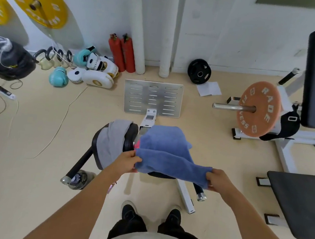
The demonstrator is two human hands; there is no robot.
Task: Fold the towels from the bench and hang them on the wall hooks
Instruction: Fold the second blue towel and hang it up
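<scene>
A blue towel (166, 150) lies spread over the black padded bench seat (129, 138) in front of me. My left hand (128, 160) pinches its near left corner. Its near right corner is gripped by my right hand (217, 179), and the front edge is stretched between both hands. A grey towel (110, 140) drapes over the left side of the seat. A small patch of pink cloth (137, 146) shows under the blue towel. No wall hooks are in view.
A metal footplate (152, 98) stands beyond the seat. Boxing gloves and pads (92, 71) and two red extinguishers (122, 54) sit by the wall. An orange weight plate (258, 108) on a bar and a black bench (299, 204) are at the right. Cables trail across the floor at left.
</scene>
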